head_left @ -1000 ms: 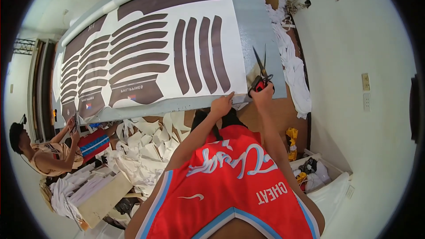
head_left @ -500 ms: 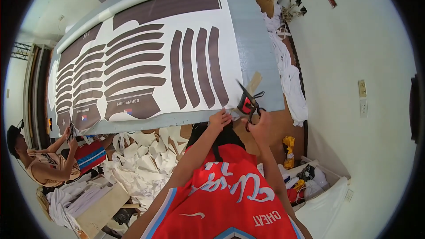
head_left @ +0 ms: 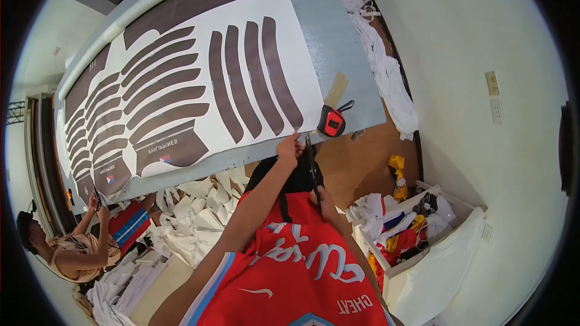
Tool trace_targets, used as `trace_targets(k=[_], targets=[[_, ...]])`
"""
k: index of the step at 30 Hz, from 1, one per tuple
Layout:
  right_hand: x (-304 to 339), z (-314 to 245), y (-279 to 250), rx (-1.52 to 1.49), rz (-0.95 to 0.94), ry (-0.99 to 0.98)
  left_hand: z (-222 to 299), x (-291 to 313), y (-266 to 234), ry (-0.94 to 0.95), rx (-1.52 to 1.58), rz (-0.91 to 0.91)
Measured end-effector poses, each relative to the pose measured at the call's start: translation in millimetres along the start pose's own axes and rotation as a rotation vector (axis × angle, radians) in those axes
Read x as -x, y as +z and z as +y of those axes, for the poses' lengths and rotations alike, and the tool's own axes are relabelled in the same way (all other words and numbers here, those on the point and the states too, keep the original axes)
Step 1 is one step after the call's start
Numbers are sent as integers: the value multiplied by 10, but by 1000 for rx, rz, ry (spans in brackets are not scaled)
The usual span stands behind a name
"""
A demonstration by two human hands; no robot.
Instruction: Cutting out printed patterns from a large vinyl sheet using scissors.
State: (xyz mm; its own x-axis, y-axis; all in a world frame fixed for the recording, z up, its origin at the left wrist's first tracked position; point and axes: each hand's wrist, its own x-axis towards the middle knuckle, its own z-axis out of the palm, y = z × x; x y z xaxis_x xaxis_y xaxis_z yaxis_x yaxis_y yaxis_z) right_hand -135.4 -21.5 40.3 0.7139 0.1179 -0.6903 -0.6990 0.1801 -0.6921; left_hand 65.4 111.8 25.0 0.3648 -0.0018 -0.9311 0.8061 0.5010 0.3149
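Observation:
A large white printed sheet point(head_left: 202, 118) with dark curved strips covers the blue-grey table point(head_left: 308, 21). At its near right corner, my left hand point(head_left: 290, 147) pinches the edge between thumb and fingers. My right hand point(head_left: 321, 199) grips black scissors point(head_left: 312, 160) below the table edge. Their blades point away from me, just right of my left fingertips, and look nearly together. Beside them on the table corner lies a red and black tape measure point(head_left: 331, 122) with a black strap. A tan flat strip point(head_left: 336, 87) extends behind it.
White paper scraps point(head_left: 199, 214) heap on the floor left of me. Another person point(head_left: 84, 247) works with scissors at the table's left end. An open box of coloured cloth point(head_left: 417, 229) stands at right. White fabric point(head_left: 386, 78) lies along the right wall.
My right hand has drawn the scissors left and toward me, away from the tape measure, and their blades have come closer together. My left hand stays at the sheet's corner. The view has shifted.

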Motion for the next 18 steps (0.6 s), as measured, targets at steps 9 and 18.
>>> trace_targets(k=[9,18], targets=[[-293,-353,543,87,142,-171,93,13,99,18,28,168],[-574,-203,740,59,283,-295,88,28,73,114,-30,128]])
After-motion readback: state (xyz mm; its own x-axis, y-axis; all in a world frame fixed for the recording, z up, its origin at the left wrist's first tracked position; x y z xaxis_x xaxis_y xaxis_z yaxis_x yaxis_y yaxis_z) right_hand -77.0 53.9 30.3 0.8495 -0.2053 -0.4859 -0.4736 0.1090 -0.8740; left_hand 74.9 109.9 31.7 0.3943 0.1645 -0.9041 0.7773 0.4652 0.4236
